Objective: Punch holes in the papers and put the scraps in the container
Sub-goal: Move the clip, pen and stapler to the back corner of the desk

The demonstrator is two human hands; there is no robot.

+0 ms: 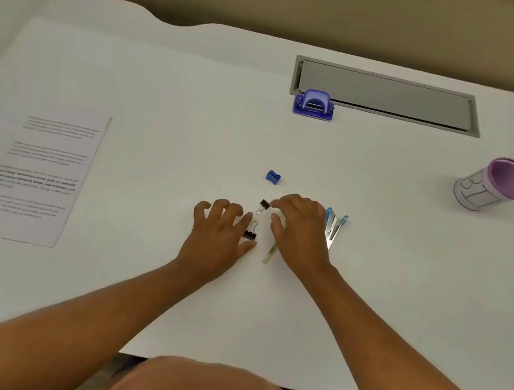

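A printed sheet of paper [35, 176] lies flat at the left of the white desk [193, 121]. The purple hole punch [314, 103] stands at the back centre. A purple-rimmed cup-shaped container [494, 184] stands at the right, tilted toward me. My left hand [219, 233] rests palm down at the desk's middle, fingers spread, with a black binder clip [250, 232] between thumb and forefinger. My right hand [299, 228] hovers beside it, fingers curled, forefinger tip touching a second binder clip [263, 206]. Neither hand is near the paper or punch.
A small blue pencil sharpener [273, 177] lies just beyond my hands. A blue stapler [334, 225] lies right of my right hand, and a pale pen [270, 254] sticks out under it. A grey cable hatch [386, 95] is set into the desk behind the punch.
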